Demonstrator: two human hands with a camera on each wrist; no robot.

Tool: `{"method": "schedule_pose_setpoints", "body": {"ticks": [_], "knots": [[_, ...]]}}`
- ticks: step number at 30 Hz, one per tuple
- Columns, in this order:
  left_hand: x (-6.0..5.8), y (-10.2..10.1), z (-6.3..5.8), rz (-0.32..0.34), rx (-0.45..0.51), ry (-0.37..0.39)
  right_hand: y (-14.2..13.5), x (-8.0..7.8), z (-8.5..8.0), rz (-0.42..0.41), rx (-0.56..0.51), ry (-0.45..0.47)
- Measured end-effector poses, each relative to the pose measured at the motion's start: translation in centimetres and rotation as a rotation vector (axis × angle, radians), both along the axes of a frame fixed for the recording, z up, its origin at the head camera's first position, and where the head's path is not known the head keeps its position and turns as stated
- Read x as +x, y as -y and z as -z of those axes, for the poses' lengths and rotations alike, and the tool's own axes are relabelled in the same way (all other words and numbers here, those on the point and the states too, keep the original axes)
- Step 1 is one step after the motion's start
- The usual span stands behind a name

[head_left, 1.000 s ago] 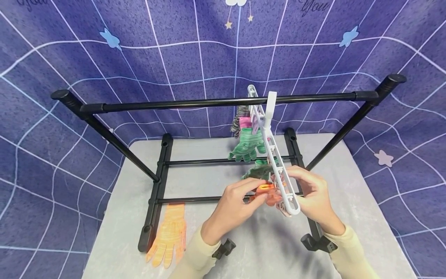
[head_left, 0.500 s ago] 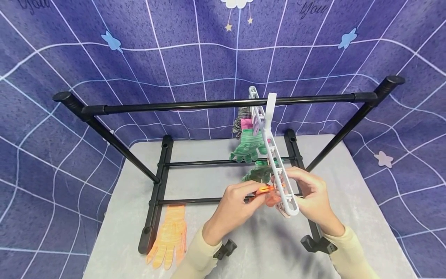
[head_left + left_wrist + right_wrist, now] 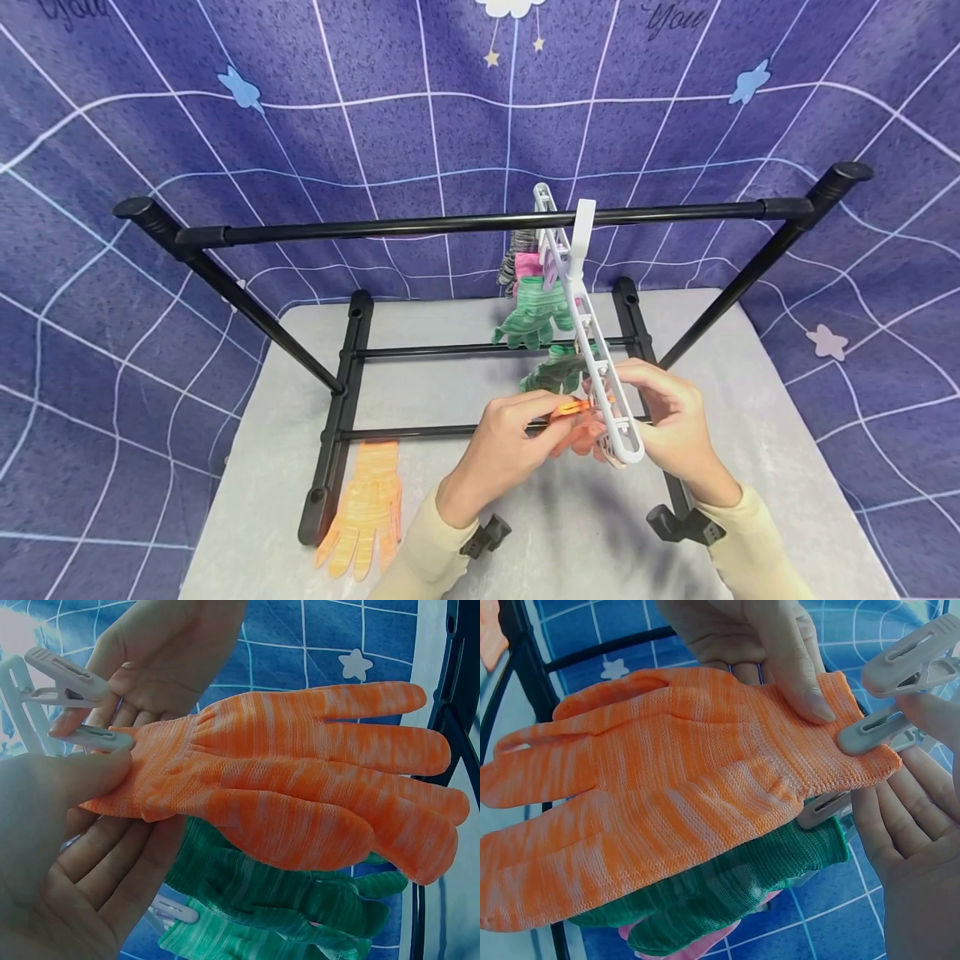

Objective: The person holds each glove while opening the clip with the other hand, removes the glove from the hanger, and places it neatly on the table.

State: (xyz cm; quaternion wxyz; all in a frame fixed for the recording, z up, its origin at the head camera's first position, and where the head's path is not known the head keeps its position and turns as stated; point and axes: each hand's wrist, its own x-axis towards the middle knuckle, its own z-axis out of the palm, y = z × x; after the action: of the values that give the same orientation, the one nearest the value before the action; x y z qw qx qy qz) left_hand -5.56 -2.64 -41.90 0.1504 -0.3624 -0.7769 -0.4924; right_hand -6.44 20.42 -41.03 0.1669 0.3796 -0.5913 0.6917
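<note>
A white clip hanger (image 3: 582,237) hangs over the rack's top bar. At its near end my left hand (image 3: 498,450) holds the cuff of an orange knitted glove (image 3: 285,765), thumb on top and fingers beneath. A pale clothespin (image 3: 868,735) lies over that cuff. My right hand (image 3: 678,425) is at the hanger's other side, its thumb against the clothespin and its fingers behind the cuff. Just above sits a second pale clothespin (image 3: 907,660), gripping nothing visible. In the head view the hanger and left hand hide part of the glove.
Green gloves (image 3: 534,312), a pink item (image 3: 528,264) and a dark grey knitted piece (image 3: 517,254) hang further back. Another orange glove (image 3: 367,508) lies on the grey table at the left. The black rack (image 3: 397,226) frames the area, before a blue-purple cloth.
Both hands stay almost in place at the hanger's near end. The orange glove between them shifts slightly.
</note>
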Motion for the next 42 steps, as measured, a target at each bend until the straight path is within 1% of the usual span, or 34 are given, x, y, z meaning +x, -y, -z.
{"method": "schedule_pose_setpoints", "body": {"ticks": [9, 16, 20, 24, 33, 42], "knots": [[-0.06, -0.1, 0.0, 0.0, 0.007, -0.007, 0.03, 0.03, -0.08, 0.018, 0.012, 0.011], [0.03, -0.19, 0.04, -0.011, 0.01, -0.004, 0.21, -0.09, -0.02, -0.001, -0.008, 0.006], [0.11, -0.17, 0.01, -0.006, 0.016, 0.001, 0.21, -0.14, 0.03, 0.005, -0.003, 0.004], [0.11, -0.17, -0.04, -0.001, 0.025, 0.006, 0.24, -0.22, 0.06, -0.008, -0.014, -0.001], [0.02, -0.16, -0.04, 0.002, 0.015, -0.022, 0.26, -0.28, 0.05, -0.011, -0.025, 0.008], [0.12, -0.26, -0.14, 0.007, 0.018, 0.0, 0.28, -0.29, -0.1, 0.004, -0.028, 0.026]]}}
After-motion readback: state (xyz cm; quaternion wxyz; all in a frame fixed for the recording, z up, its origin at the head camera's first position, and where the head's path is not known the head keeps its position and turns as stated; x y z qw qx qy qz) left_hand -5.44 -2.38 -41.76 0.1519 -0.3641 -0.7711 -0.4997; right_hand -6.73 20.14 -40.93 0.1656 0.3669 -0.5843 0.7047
